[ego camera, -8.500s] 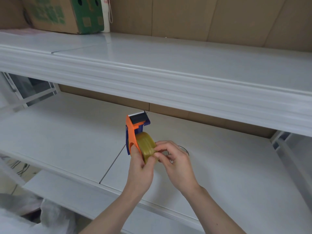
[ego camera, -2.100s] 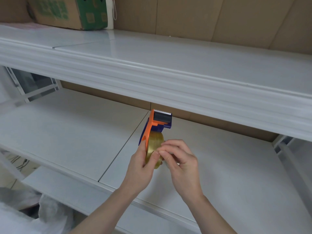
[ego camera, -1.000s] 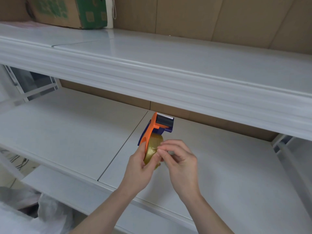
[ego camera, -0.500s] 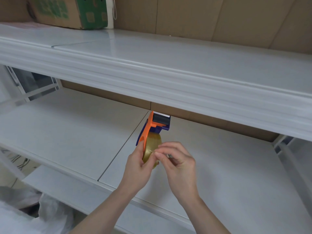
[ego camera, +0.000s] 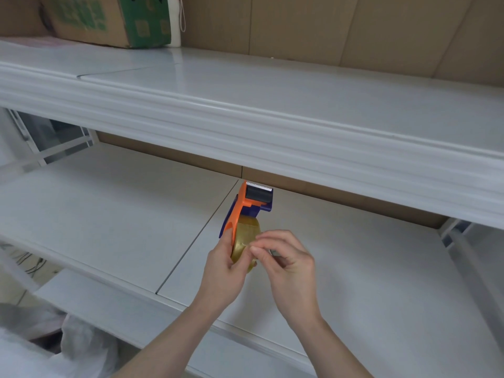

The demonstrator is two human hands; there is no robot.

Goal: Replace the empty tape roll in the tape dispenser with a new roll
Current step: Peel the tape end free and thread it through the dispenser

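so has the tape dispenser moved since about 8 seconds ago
Yes. The tape dispenser has shifted right of the seam in the lower shelf; earlier it sat over that seam. The left hand grips it.

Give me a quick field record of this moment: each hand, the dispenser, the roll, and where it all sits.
left hand: grips the tape dispenser from its left side, held up over the lower shelf
right hand: fingertips pinch at the rim of the tape roll
tape roll: yellowish, mounted in the dispenser
cutter end: points away from the person, toward the upper shelf
tape threaded to cutter: none visible
background: cardboard box on the upper shelf, far left
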